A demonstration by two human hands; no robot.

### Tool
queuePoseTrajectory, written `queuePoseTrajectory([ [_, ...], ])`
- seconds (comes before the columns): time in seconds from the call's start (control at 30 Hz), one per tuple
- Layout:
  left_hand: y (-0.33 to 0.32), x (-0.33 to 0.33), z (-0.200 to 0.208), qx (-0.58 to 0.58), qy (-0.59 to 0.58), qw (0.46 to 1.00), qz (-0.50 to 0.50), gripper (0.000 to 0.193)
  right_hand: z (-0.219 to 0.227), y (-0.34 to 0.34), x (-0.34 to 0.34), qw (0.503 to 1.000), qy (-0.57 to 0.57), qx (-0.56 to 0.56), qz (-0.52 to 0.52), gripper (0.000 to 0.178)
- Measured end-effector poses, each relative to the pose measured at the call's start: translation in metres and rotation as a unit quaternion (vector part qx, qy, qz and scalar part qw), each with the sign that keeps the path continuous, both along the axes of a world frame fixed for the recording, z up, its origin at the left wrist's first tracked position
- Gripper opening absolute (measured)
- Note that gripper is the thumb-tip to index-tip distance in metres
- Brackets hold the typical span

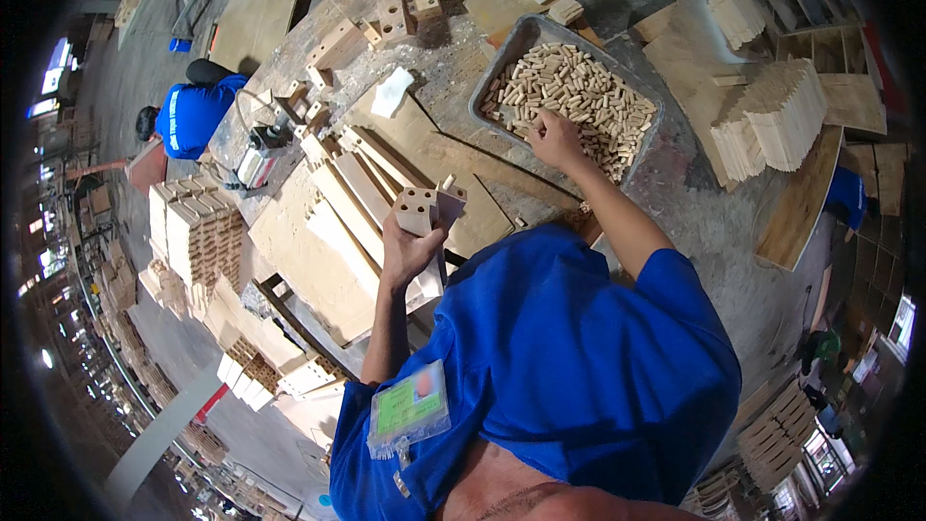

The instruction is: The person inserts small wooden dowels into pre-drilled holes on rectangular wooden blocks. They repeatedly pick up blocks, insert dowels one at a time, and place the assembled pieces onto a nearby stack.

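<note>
- Worktop (449, 101): dusty and crowded, it runs on beyond both hands; its grey surface shows between the two reaches.
- Cardboard (420, 140): lies beyond the left hand, under part of the wood.
- Tray (499, 60): under the right hand and spreading to that hand's right. Its nearness should make for short, easy reaches.
- Bars (362, 203): side by side, left of the left hand and beyond it.
- Left hand (413, 249): wrapped round the holed wood. A firm grip with the holes facing up and fingers clear of them would serve best.
- Right hand (558, 142): fingers drawn narrow at the tray's near-left part; I cannot tell whether they pinch anything.
- Holed wood (417, 212): in the left hand, holed faces upward, one dowel (449, 180) sticking out on the side toward the right hand.
- Dowels (579, 87): loose beneath and beyond the right hand. Pinching each by one end, lengthwise, would probably help it seat straight.
</note>
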State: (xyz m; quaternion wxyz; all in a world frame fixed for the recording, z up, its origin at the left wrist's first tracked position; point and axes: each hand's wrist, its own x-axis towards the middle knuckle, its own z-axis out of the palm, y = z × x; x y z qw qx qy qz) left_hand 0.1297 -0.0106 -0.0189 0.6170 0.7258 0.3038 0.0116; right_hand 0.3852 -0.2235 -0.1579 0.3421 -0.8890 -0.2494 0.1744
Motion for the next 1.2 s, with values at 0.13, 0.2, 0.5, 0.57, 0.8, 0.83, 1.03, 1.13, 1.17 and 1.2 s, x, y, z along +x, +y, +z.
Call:
queuePoseTrajectory([
  [0.13, -0.001, 0.002, 0.002, 0.032, 0.004, 0.999, -0.008, 0.032, 0.058, -0.002, -0.028, 0.991, 0.059, 0.099, 0.072, 0.008],
  [0.2, -0.002, 0.002, 0.005, 0.034, 0.011, 0.999, -0.017, 0.035, 0.080, -0.001, -0.041, 0.978, 0.048, 0.133, 0.154, 0.008],
  [0.5, -0.010, 0.000, 0.012, 0.027, 0.018, 0.999, -0.010, 0.034, 0.115, 0.014, -0.082, 0.924, 0.211, 0.230, 0.223, 0.016],
  [0.57, -0.010, 0.001, 0.016, 0.026, 0.006, 1.000, -0.013, 0.033, 0.110, 0.012, -0.088, 0.903, 0.292, 0.259, 0.178, 0.014],
  [0.8, -0.018, -0.003, 0.016, 0.036, -0.016, 0.999, -0.011, 0.034, 0.110, 0.018, -0.108, 0.841, 0.389, 0.372, 0.057, 0.017],
  [0.83, -0.018, -0.003, 0.017, 0.035, -0.016, 0.999, -0.009, 0.034, 0.111, 0.019, -0.109, 0.827, 0.393, 0.401, 0.027, 0.019],
  [1.03, -0.019, -0.003, 0.019, 0.046, -0.021, 0.999, -0.006, 0.034, 0.135, 0.013, -0.102, 0.855, 0.375, 0.357, 0.046, 0.020],
  [1.13, -0.020, -0.002, 0.021, 0.041, -0.017, 0.999, -0.015, 0.034, 0.140, 0.014, -0.101, 0.884, 0.336, 0.322, 0.058, 0.019],
  [1.17, -0.020, -0.002, 0.021, 0.036, -0.015, 0.999, -0.018, 0.034, 0.141, 0.014, -0.101, 0.893, 0.322, 0.308, 0.062, 0.018],
  [1.2, -0.021, -0.001, 0.022, 0.040, -0.021, 0.999, -0.017, 0.035, 0.141, 0.014, -0.102, 0.904, 0.287, 0.310, 0.064, 0.018],
])
